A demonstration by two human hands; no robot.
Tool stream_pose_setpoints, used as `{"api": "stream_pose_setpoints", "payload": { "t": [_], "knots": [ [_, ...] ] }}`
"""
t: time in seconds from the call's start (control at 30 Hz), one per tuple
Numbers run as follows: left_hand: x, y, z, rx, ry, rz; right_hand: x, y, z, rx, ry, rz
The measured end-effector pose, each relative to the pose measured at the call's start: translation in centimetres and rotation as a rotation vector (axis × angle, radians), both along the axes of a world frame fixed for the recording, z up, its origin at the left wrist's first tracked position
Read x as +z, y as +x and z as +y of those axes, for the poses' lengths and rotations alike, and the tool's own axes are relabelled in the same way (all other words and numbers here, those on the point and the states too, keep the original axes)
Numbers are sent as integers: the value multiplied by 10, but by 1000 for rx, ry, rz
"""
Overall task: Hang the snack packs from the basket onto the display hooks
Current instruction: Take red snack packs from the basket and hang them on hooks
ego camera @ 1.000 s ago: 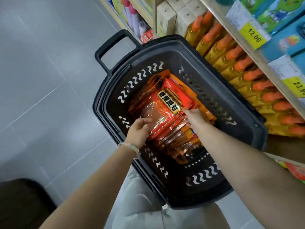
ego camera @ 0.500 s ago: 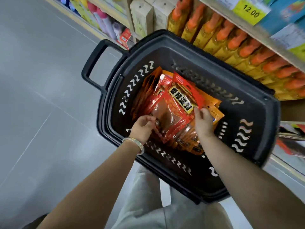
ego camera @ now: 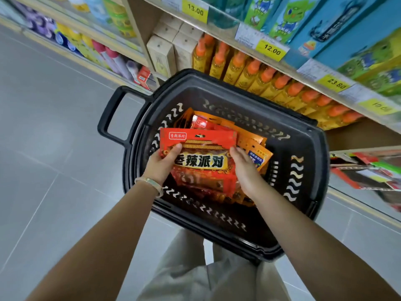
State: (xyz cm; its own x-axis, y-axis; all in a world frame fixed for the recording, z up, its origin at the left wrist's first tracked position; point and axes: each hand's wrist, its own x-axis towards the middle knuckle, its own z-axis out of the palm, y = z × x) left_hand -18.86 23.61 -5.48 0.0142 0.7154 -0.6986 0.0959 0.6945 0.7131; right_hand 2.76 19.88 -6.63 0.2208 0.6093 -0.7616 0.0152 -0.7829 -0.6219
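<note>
Spread along the left: grey floor tiles (ego camera: pixel 54 170), open room beside a looped handle (ego camera: pixel 108 118). Raised over the middle of the black basket (ego camera: pixel 321 170) and held by both sides: a red snack pack (ego camera: pixel 201 148). Gripped at its left edge by the left hand (ego camera: pixel 161 165), bracelet (ego camera: pixel 149 183) at the wrist, thumb curled over the printed face. Turned face up, header and hang hole (ego camera: pixel 199 135) toward the basket's far rim, long axis running near rim to far rim. Pinched at its right edge by the right hand (ego camera: pixel 245 168), thumb on top, fingers hidden beneath. Impossible to tell from this angle: one pack or several in the grip. Lost at the lower end among orange and red packs (ego camera: pixel 249 140) heaped on the basket floor. Hemmed in on the right by orange-capped bottles (ego camera: pixel 260 79) shelved under yellow price tags (ego camera: pixel 272 49), close against the basket's far-right rim. Blurred and cut off at the right edge: lower-shelf goods (ego camera: pixel 366 172).
</note>
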Motion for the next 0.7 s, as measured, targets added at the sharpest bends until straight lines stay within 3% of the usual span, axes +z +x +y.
{"api": "stream_pose_setpoints", "payload": {
  "t": [0.13,0.23,0.37,0.53,0.7],
  "knots": [
    [-5,-17,1,88,7,183,-9,-5,2,-89,-90,197],
    [-17,-26,-5,26,26,424,-28,-1,9,-203,-26,36],
    [-33,-23,-5,11,15,467,-69,9,30,-136,-86,-238],
    [-42,-20,-1,46,-17,473,-106,11,54,-153,-180,-237],
    [-40,-21,-2,12,-18,451,-101,12,41,-43,-97,-369]
  ]
}}
